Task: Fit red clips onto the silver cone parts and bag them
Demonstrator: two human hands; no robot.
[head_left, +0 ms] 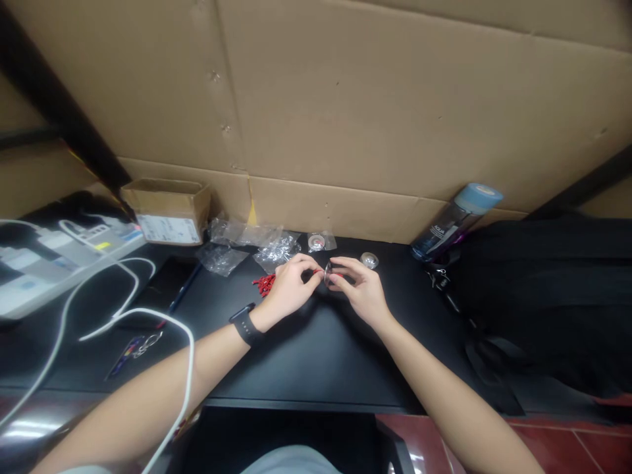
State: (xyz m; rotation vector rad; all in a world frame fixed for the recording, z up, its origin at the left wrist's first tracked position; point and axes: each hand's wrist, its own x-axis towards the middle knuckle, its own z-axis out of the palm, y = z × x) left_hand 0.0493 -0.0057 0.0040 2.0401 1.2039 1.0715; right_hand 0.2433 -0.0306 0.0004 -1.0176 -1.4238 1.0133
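Over the middle of the black table my hands meet at a small round, clear-and-silver disc [327, 274], held edge-on. My right hand [363, 289] grips it between thumb and fingers, and a bit of red shows by the fingertips. From the other side my left hand [295, 284], with a dark watch on its wrist, is closed in a pinch at the disc's face. A small red piece [317, 270] shows at its fingertips. Beside that hand lies a pile of small red parts [264, 284], partly covered by it. Two similar round pieces, one left [316, 242] and one right [368, 261], lie behind.
Clear plastic bags [276, 251] and an open cardboard box [168, 209] stand along the cardboard wall. A white power strip [69, 260] with a looping white cable [190, 355], a dark phone-like slab [162, 289] and keys [147, 343] are left. A bottle [451, 224] and black bag [548, 303] are right.
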